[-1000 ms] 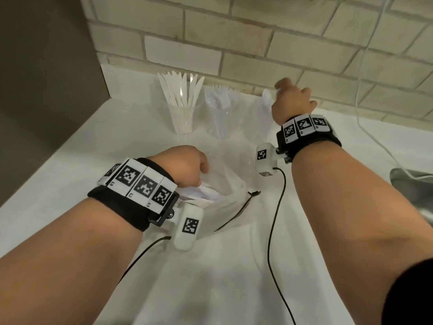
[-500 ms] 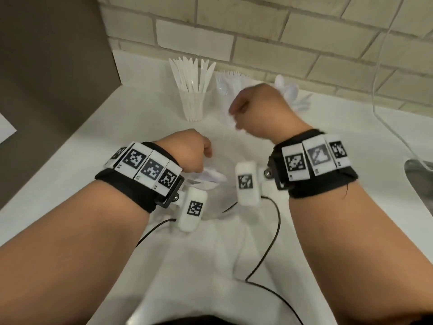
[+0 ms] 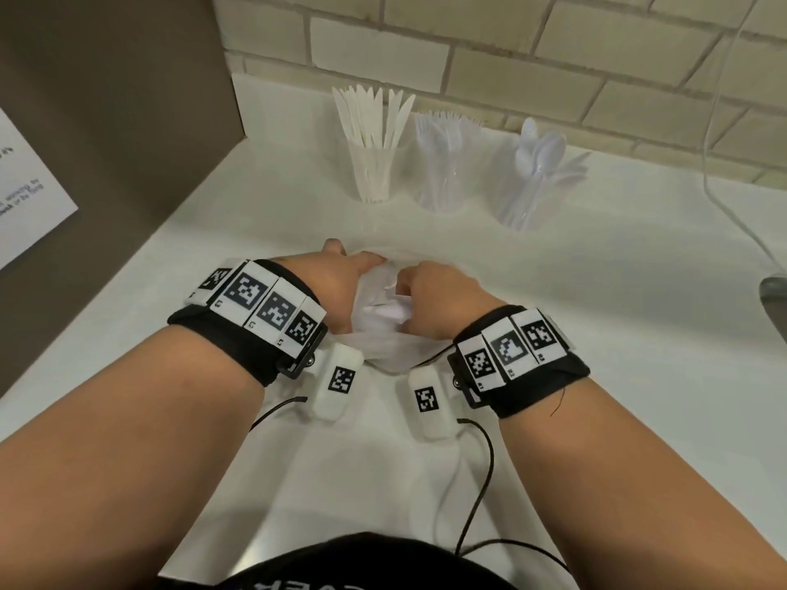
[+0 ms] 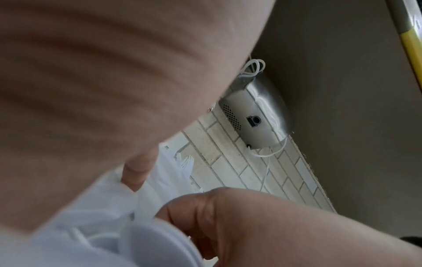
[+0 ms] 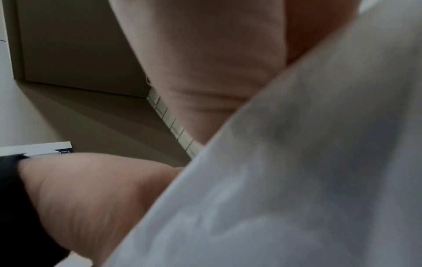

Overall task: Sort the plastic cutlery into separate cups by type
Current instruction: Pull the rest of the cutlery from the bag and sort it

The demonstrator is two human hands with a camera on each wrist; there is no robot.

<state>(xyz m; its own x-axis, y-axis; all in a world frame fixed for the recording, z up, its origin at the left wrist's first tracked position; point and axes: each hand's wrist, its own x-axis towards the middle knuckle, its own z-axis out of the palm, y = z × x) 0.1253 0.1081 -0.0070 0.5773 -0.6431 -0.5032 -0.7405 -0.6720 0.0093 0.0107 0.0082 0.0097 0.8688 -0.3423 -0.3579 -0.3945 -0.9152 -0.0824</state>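
Three clear cups stand in a row at the back of the white counter: knives, forks, spoons. In front of them lies a thin plastic bag with white cutlery inside. My left hand grips the bag's left edge. My right hand is at the bag's mouth, its fingers curled down round a white piece of cutlery inside. The bag fills the right wrist view and hides the fingertips. In the left wrist view my right hand curls over the bag.
A brown panel with a paper sheet closes off the left side. The brick wall stands right behind the cups. A white cable hangs at the right, above a metal object. Black wrist cables trail toward me.
My right hand has come back from the spoon cup to the bag and curled into it. The left hand stayed on the bag. The head view tilted down and closer.
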